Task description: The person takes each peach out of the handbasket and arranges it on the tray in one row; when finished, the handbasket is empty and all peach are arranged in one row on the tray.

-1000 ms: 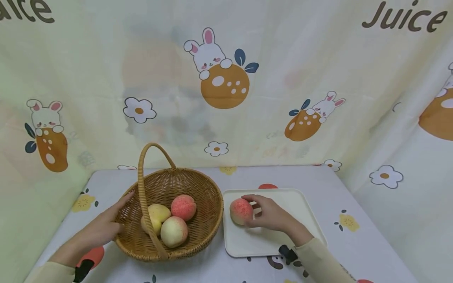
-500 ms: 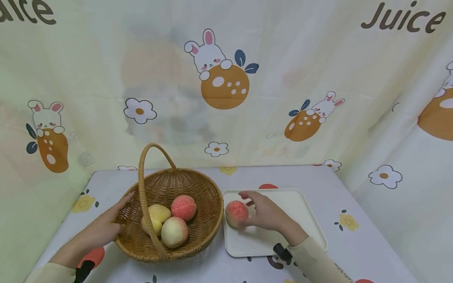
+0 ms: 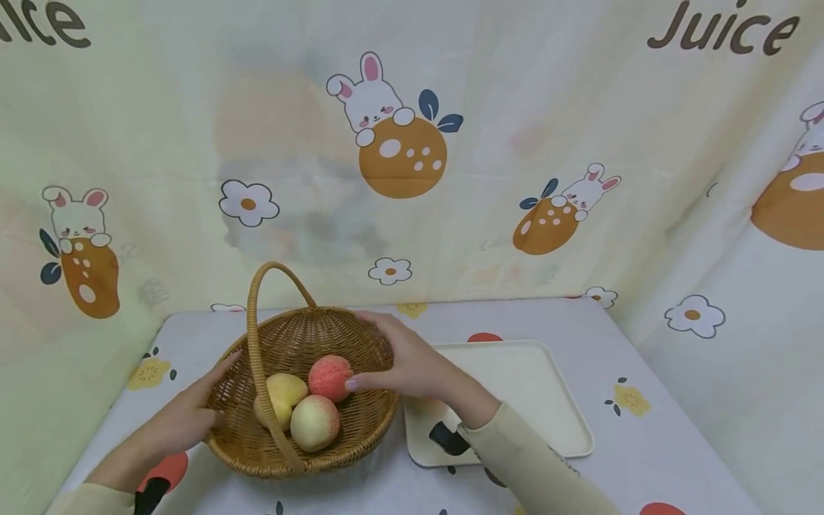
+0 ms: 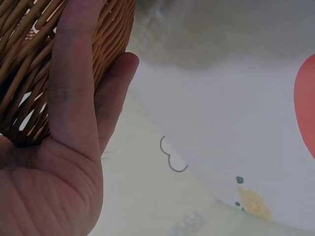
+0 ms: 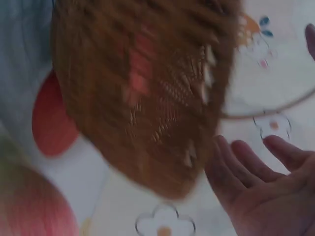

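Observation:
A wicker basket (image 3: 309,329) with a tall handle holds a red-pink peach (image 3: 328,375), a pale peach (image 3: 315,423) and a yellow fruit (image 3: 287,392) partly behind the handle. My left hand (image 3: 183,420) holds the left rim; in the left wrist view its fingers (image 4: 74,93) lie along the outer wall. Over the basket's right rim my right hand (image 3: 415,361) spreads its thumb and fingers, holding nothing. Its thumb tip appears close to the red-pink peach; contact cannot be told. Another peach (image 3: 426,406) sits on the tray, mostly hidden below my right wrist.
The white tray (image 3: 515,372) stands just right of the basket on a patterned tablecloth (image 3: 650,458). A printed curtain (image 3: 450,236) hangs behind the table and along both sides.
My right hand has let go of the peach at the tray's left side and moved left to the basket's right rim. The left hand keeps its place.

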